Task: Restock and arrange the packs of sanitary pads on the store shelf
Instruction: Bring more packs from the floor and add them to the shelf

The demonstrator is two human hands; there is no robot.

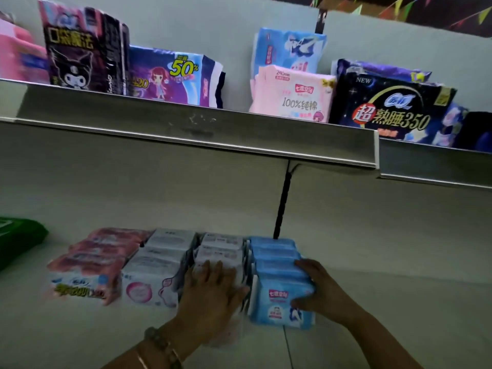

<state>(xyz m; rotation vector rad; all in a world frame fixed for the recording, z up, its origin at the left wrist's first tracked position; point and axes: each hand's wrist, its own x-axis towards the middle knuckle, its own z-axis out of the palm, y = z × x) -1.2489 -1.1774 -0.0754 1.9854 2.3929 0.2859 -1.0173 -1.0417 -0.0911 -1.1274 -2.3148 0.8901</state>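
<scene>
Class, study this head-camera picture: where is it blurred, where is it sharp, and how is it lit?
Head view: motion blur smears the pink packs at upper left and the salmon-topped row of packs below; print on the dark-blue night pack is readable; lighting dim, even, no harsh glare.

Lower shelf [399, 262], right: bare surface from the blue row [277, 262] outward, open to the back panel.
Lower shelf, front: bare strip ahead of the rows, crossed by both forearms.
Lower shelf, left: open gap between the green pack [18, 241] and the pink row [90, 262].
Row block: pink row, left white row [159, 259], right white row [221, 249] and blue row stand side by side; only a narrow slit shows left of the blue row.
Overhead: the upper shelf rail [159, 121] overhangs the rows; access is from the front.
Occupied: left hand [213, 291] lies flat on the right white row; right hand [316, 288] holds the blue row's right flank.
Upper shelf: open gap between the purple pack [173, 78] and the pale pink pack [292, 94].
</scene>
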